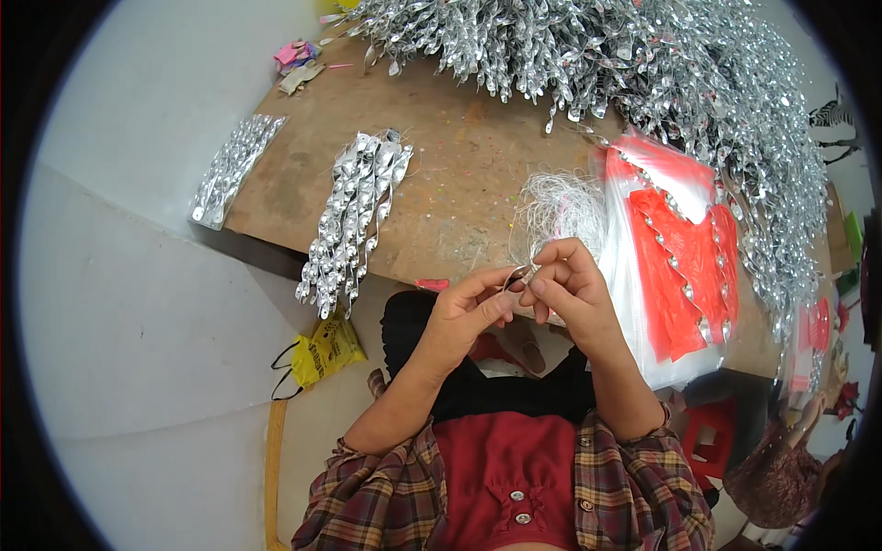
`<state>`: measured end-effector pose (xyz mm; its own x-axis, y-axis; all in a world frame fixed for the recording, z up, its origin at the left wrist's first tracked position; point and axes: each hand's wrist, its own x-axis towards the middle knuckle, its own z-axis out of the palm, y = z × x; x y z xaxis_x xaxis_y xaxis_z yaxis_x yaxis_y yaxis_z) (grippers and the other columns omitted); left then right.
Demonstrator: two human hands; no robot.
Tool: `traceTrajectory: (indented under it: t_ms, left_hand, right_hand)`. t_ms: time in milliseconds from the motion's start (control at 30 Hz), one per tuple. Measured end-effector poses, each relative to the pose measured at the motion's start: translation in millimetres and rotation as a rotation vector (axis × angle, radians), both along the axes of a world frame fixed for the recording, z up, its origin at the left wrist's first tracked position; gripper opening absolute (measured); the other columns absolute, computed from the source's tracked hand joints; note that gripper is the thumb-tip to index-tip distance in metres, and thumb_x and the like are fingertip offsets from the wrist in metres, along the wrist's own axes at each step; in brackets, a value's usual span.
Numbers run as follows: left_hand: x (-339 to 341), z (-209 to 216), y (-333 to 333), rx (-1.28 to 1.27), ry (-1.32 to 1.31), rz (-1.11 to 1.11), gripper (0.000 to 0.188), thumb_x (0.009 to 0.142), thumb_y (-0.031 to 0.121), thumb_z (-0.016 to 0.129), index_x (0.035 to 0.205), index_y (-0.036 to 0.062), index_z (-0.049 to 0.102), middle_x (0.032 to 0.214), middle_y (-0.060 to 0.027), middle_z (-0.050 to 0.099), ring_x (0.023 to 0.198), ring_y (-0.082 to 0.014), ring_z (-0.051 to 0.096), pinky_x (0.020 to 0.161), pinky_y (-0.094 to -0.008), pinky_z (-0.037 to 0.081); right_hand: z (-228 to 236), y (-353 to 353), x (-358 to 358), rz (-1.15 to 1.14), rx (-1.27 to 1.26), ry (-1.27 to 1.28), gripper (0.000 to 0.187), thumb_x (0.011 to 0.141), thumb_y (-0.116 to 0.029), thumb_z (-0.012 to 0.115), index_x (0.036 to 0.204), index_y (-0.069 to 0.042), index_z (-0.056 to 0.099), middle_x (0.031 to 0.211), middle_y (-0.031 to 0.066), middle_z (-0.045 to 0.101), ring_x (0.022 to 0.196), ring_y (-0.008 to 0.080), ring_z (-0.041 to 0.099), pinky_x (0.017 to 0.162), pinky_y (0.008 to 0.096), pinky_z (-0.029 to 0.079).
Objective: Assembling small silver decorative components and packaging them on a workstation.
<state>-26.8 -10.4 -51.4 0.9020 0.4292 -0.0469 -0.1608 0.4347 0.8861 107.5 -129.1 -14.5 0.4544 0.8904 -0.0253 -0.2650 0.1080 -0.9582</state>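
Note:
Close together over the table's front edge, my left hand and my right hand both have their fingers pinched. A thin pale strand runs between the fingertips, bent into a small curve. Whatever else lies in the pinch is too small to make out. Just beyond my right hand spreads a loose tangle of white string. To the left of my hands, a bunch of twisted silver foil strips hangs over the table edge.
A large heap of silver foil spirals covers the table's far right. Clear and red plastic bags lie right. Packed silver strips sit at the left edge. Below are a yellow bag, a red stool and another person.

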Motion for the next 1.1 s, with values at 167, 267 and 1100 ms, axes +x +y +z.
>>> traceTrajectory:
  t_ms: [167,267,1100]
  left_hand:
    - [0.6,-1.8,1.1,-0.056,-0.023,-0.008,0.038,0.088,0.014,0.061,0.122,-0.0004,0.053,0.103,-0.0049,0.062,0.078,-0.0083,0.055,0.069,-0.0235,0.046]
    - [0.1,-0.4,1.3,-0.074,-0.027,-0.008,0.039,0.088,0.014,0.062,0.122,-0.0005,0.053,0.103,-0.0052,0.062,0.078,-0.0082,0.055,0.069,-0.0235,0.046]
    - [-2.4,-0.7,2.9,-0.055,-0.041,0.022,0.037,0.087,0.015,0.063,0.119,-0.0013,0.054,0.102,-0.0068,0.062,0.078,-0.0101,0.056,0.070,-0.0249,0.046]
  right_hand:
    - [2.5,0.6,-2.3,-0.016,-0.007,0.003,0.023,0.089,-0.007,0.056,0.109,-0.004,0.044,0.078,0.0070,0.061,0.061,0.0083,0.053,0.056,0.0193,0.043]
    - [3.7,0.9,-3.6,-0.017,-0.006,0.007,0.024,0.089,-0.006,0.056,0.109,-0.005,0.043,0.077,0.0071,0.061,0.059,0.0084,0.053,0.055,0.0186,0.043]
    - [2.4,0.4,-5.0,0.049,0.025,0.172,0.024,0.088,-0.007,0.057,0.109,-0.005,0.045,0.077,0.0070,0.062,0.057,0.0093,0.053,0.053,0.0192,0.042]
